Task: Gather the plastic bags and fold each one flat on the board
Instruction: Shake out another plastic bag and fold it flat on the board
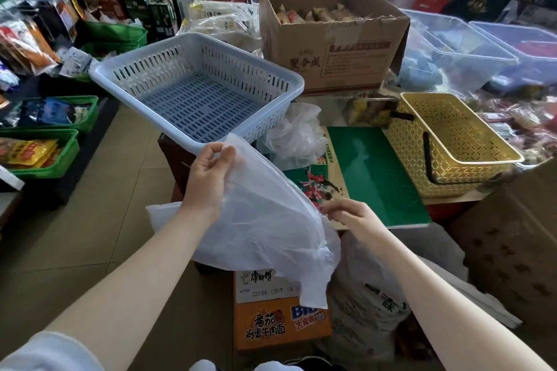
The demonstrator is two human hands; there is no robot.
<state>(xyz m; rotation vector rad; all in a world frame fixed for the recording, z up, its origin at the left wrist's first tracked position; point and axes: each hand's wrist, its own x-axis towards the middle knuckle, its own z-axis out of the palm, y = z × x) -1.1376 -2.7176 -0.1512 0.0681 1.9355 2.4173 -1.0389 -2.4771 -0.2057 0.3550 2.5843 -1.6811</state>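
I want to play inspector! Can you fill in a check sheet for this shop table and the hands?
Surface: green board, partly bare, with a picture print at its left.
Job's things: one plastic bag held up above the board, not flat; crumpled bags behind it.
Clutter: blue basket, yellow basket, cardboard box.
Hands: left hand pinches the bag's top edge; right hand pinches its right side.
Cables: nothing seen.
Surroundings: green snack trays, tiled floor.
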